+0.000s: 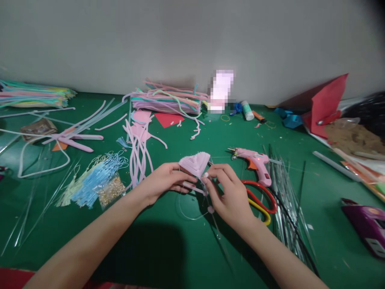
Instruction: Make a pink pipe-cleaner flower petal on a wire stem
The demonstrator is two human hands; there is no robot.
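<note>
A pale pink fan-shaped pipe-cleaner piece (pixel 195 163) is held up over the green table, its narrow end pointing down. My left hand (pixel 167 180) is closed on its left side, with some fingers hidden behind it. My right hand (pixel 227 192) pinches at the narrow end, where a small white bit shows by the fingertips. A thin clear strand (pixel 192 218) loops below the hands, and a thin stem with a small pink disc (pixel 211 209) hangs beneath. Red-and-yellow scissors (pixel 272 200) lie just right of my right hand, partly covered by it.
A pink glue gun (pixel 254 158) lies beyond my right hand, near a spread of thin wires (pixel 285 212). On the left are tassels (pixel 93 182), a bag of gold beads (pixel 112 190) and loose pipe cleaners (pixel 138 160). A pipe-cleaner bundle (pixel 168 100) lies by the wall.
</note>
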